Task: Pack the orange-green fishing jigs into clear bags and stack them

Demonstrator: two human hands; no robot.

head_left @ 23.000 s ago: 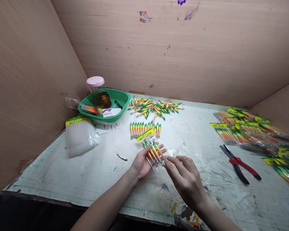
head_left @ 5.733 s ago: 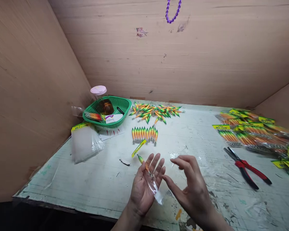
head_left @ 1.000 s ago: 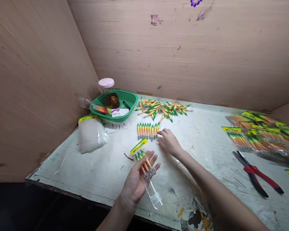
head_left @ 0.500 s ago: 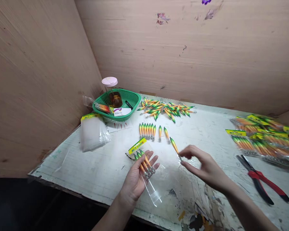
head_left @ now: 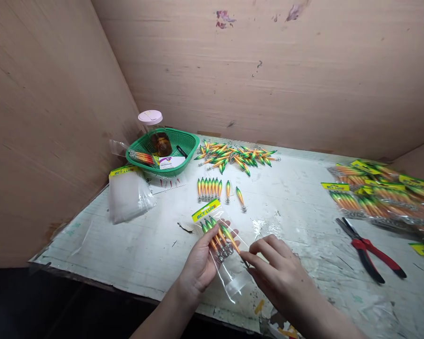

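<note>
My left hand (head_left: 199, 261) is closed around a clear plastic bag (head_left: 229, 282) with a yellow and green "BCT LURE" header. Several green and orange fishing lures (head_left: 212, 235) lie in the bag, hooks toward me. My right hand (head_left: 275, 266) pinches one more fishing lure (head_left: 231, 238) near its hook end. That lure's green tip points up and left, over the bag's right side; whether it is inside the bag I cannot tell. Beyond the bag a row of lures (head_left: 209, 188) stands side by side, with two single lures (head_left: 240, 198) to its right.
A loose heap of lures (head_left: 236, 157) lies at the back. At left are a green basket (head_left: 183, 169) holding a lidded jar (head_left: 159, 136), and a stack of bags (head_left: 127, 197). Filled lure packs (head_left: 378, 193) and red-handled pliers (head_left: 369, 249) lie at right.
My right hand has brought its lure left from the table to the bag. The left hand still grips the bag. The camera view has shifted slightly.
</note>
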